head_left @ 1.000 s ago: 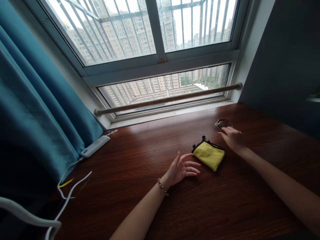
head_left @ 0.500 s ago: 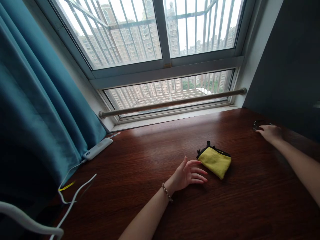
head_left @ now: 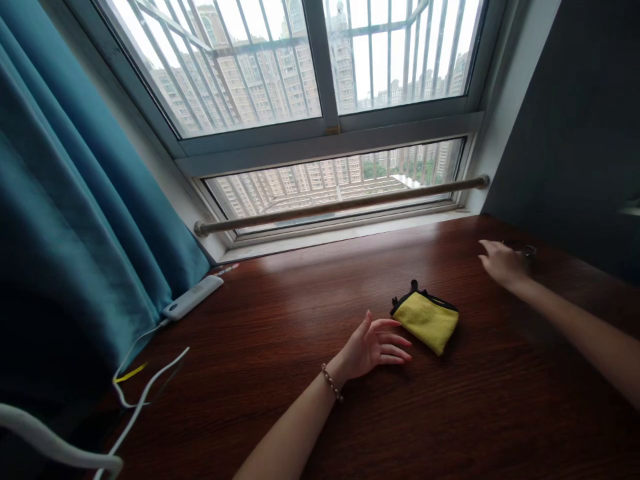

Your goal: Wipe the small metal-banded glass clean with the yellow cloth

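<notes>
A small yellow cloth pouch (head_left: 427,321) with black zipped edging lies flat on the dark wooden table. Just left of it rests my left hand (head_left: 373,348), palm half up and fingers spread, the fingertips very near or touching the pouch's left edge. A beaded bracelet is on that wrist. Farther back on the right, my right hand (head_left: 501,263) is over the table with thumb and fingers apart and nothing seen between them. Behind it lies a small dark looped object (head_left: 529,251), partly hidden by the hand; its kind is unclear.
A white power strip (head_left: 193,298) lies by the blue curtain (head_left: 95,180) on the left. White cables (head_left: 150,393) and a yellow strip (head_left: 131,372) are at the left edge. A metal bar (head_left: 340,205) crosses the window behind the table (head_left: 280,300).
My right hand has come away from the dark looped object and moved left, toward the pouch. My left hand and the pouch stay put; the view has shifted slightly.
</notes>
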Available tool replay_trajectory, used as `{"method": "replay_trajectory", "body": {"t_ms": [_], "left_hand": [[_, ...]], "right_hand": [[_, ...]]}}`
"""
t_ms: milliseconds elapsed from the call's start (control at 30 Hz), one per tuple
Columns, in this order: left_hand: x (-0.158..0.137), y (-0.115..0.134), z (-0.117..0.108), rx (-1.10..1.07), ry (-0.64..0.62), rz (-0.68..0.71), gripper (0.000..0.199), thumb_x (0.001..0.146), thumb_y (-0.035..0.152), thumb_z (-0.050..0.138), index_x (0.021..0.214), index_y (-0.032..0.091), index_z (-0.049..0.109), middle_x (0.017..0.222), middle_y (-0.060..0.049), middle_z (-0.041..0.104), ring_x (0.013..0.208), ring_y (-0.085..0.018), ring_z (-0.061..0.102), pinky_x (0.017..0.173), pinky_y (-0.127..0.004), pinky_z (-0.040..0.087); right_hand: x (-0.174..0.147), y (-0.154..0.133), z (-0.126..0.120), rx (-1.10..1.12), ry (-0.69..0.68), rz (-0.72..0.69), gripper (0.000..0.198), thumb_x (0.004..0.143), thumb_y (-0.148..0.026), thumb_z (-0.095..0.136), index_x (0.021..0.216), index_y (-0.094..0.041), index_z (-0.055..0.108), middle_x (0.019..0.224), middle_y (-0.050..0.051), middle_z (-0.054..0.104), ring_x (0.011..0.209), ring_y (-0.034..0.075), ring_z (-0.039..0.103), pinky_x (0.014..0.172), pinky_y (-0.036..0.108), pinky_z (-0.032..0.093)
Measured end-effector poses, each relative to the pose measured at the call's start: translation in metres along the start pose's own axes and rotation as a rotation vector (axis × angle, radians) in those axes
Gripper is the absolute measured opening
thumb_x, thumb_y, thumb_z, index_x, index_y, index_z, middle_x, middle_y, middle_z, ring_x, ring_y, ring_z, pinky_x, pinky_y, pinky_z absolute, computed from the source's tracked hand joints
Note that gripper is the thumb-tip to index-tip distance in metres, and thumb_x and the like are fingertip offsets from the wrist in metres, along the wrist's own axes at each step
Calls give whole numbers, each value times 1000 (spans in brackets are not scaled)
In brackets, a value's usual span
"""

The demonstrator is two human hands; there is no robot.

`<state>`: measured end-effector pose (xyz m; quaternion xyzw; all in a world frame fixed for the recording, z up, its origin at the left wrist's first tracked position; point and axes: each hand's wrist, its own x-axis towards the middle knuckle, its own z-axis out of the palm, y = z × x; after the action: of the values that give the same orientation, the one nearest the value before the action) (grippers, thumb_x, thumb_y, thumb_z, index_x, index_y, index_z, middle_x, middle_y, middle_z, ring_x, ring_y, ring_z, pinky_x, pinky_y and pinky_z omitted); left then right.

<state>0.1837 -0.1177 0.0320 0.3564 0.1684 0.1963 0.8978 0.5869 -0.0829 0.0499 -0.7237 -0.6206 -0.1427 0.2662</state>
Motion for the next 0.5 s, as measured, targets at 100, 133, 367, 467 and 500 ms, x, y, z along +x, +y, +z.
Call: {"method": "replay_trajectory", "body": {"t_ms": [100, 133, 367, 467, 500], "left_hand": [[0, -1, 0, -1, -4, -3, 68, 85, 65, 20, 117, 12, 48, 103, -21, 62, 87, -29, 64, 81, -42, 41], [-1, -1, -1, -3, -6, -2, 67, 85, 64, 20, 117, 12, 48, 103, -21, 62, 87, -29, 64, 82, -42, 40], [-8, -3, 3, 9, 2, 70, 62, 88, 58, 23, 117, 11, 51, 105, -20, 61, 90, -28, 63, 89, -44, 37], [-10, -3, 5, 13, 10, 82, 61, 88, 58, 23, 117, 11, 50, 106, -20, 61, 90, -28, 62, 89, -45, 37], [-10, -3, 5, 12, 13, 83, 61, 88, 58, 23, 117, 11, 50, 106, -20, 61, 90, -28, 62, 88, -44, 37]], "right_hand": [[-48, -85, 4, 131, -173, -284, 33, 92, -29, 45, 122, -16, 51, 118, 11, 57, 103, 24, 56, 85, 34, 46], [-64, -110, 7, 164, -232, -379, 36, 92, -32, 47, 126, -19, 48, 125, 7, 53, 111, 22, 52, 92, 31, 44], [-97, -171, 29, 194, -375, -551, 49, 90, -46, 47, 135, -28, 40, 139, 3, 40, 129, 34, 27, 102, 52, 29], [-89, -152, 34, 155, -367, -497, 44, 92, -46, 43, 133, -31, 42, 137, 2, 41, 128, 34, 28, 100, 53, 30], [-89, -142, 34, 138, -357, -464, 44, 92, -46, 42, 133, -30, 43, 137, 3, 42, 128, 35, 28, 99, 54, 30]]}}
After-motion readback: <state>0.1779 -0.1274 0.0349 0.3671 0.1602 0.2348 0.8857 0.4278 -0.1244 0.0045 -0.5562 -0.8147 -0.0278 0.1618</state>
